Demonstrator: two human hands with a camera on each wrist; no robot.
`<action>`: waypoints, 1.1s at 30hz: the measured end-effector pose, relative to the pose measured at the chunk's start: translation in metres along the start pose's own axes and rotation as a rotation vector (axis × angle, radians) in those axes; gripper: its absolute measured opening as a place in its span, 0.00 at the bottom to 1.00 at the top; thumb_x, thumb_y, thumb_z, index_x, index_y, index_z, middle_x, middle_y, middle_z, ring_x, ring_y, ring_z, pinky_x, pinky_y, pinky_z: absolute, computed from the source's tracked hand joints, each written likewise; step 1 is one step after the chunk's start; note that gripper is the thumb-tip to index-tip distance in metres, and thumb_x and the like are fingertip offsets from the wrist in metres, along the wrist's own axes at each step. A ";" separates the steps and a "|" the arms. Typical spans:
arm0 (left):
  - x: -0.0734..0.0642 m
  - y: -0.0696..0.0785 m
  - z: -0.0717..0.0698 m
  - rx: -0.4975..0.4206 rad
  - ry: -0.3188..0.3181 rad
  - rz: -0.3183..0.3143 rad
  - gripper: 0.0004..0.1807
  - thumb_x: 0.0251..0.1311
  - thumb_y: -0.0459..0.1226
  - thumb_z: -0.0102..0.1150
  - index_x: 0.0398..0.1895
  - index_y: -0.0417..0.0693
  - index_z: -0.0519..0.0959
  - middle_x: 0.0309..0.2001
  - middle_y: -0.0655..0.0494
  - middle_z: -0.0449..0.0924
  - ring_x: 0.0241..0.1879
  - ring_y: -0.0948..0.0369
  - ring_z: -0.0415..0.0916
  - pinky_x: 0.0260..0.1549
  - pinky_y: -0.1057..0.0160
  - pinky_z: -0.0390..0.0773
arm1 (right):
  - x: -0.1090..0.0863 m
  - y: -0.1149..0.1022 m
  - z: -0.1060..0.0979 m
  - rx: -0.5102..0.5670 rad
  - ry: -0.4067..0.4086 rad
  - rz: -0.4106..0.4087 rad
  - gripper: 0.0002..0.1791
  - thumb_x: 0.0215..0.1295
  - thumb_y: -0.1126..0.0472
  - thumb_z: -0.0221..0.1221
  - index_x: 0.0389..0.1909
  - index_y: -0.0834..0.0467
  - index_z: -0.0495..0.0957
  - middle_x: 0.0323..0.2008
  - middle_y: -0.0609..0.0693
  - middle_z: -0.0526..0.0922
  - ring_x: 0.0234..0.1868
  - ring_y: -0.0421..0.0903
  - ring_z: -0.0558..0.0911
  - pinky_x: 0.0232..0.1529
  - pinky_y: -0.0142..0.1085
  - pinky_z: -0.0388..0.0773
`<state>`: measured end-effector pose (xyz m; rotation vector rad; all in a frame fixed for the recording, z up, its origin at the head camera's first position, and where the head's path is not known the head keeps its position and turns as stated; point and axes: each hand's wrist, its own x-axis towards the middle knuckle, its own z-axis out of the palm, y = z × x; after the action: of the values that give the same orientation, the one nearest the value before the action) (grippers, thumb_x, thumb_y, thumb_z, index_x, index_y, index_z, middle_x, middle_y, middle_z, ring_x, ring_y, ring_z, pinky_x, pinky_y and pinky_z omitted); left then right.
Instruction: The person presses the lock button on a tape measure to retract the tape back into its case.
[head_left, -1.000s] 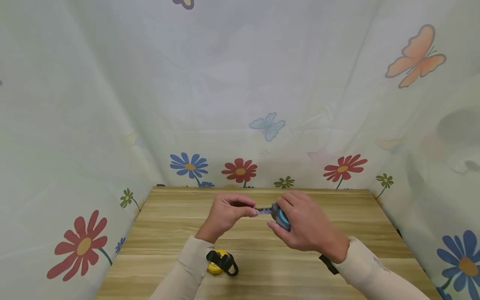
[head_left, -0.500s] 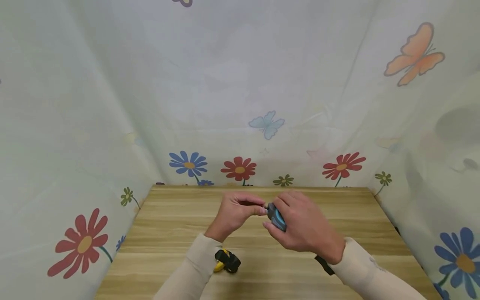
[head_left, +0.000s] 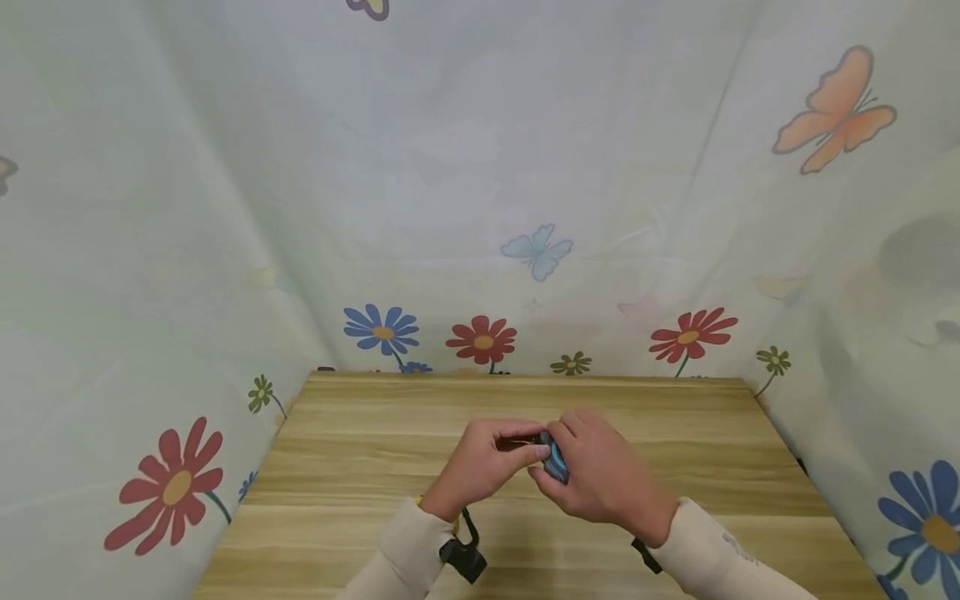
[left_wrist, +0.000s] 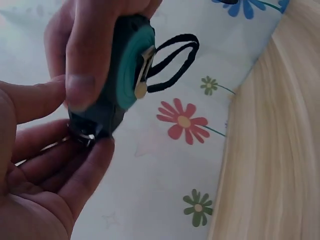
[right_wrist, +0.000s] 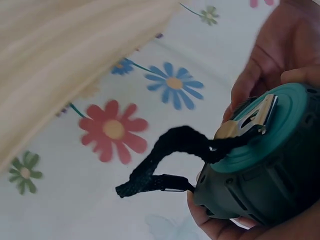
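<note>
A teal and dark grey tape measure (head_left: 557, 465) is gripped by my right hand (head_left: 603, 471) above the table. My left hand (head_left: 483, 462) meets it from the left, thumb and forefinger at the end where the blade comes out. In the left wrist view, left fingertips curl under the mouth of the tape measure (left_wrist: 132, 70), by a small metal hook (left_wrist: 89, 137); the left thumb touches a right finger. No length of blade shows there. A metal belt clip (right_wrist: 255, 117) and a black wrist strap (right_wrist: 165, 145) show on its side in the right wrist view.
Below the hands is a wood-grain table (head_left: 360, 417), with a flower-printed cloth (head_left: 420, 208) around its back and sides. A yellow thing (head_left: 455, 525) lies mostly hidden behind the left sleeve and the black wrist gear (head_left: 465, 558).
The short stretch of blade between my hands has gone back into the case. My left hand has moved right, up to the tape measure; both hands have come slightly lower in view.
</note>
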<state>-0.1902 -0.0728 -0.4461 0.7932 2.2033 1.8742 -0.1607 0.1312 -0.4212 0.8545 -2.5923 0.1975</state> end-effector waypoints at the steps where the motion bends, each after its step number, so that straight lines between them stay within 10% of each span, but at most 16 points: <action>1: -0.003 -0.003 0.003 -0.004 -0.013 -0.025 0.19 0.69 0.42 0.68 0.62 0.51 0.84 0.60 0.51 0.87 0.54 0.62 0.87 0.50 0.67 0.87 | -0.003 0.000 0.005 0.000 -0.012 0.000 0.19 0.64 0.41 0.67 0.42 0.53 0.83 0.32 0.41 0.77 0.32 0.37 0.70 0.37 0.34 0.73; 13: -0.018 -0.037 0.033 -0.112 -0.008 -0.115 0.40 0.68 0.42 0.69 0.79 0.43 0.63 0.77 0.43 0.67 0.75 0.49 0.70 0.65 0.63 0.77 | -0.021 0.002 0.046 -0.004 0.004 0.019 0.26 0.56 0.46 0.69 0.50 0.59 0.83 0.32 0.44 0.78 0.32 0.40 0.71 0.36 0.37 0.74; 33: -0.021 -0.064 0.029 -0.134 -0.109 -0.221 0.40 0.69 0.39 0.66 0.79 0.39 0.61 0.78 0.41 0.64 0.77 0.46 0.65 0.68 0.60 0.76 | -0.029 -0.002 0.088 -0.021 0.005 0.014 0.26 0.50 0.46 0.71 0.43 0.60 0.82 0.29 0.43 0.74 0.30 0.40 0.69 0.35 0.36 0.72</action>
<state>-0.1786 -0.0626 -0.5183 0.5877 1.9863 1.8033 -0.1672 0.1224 -0.5133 0.8274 -2.5915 0.1763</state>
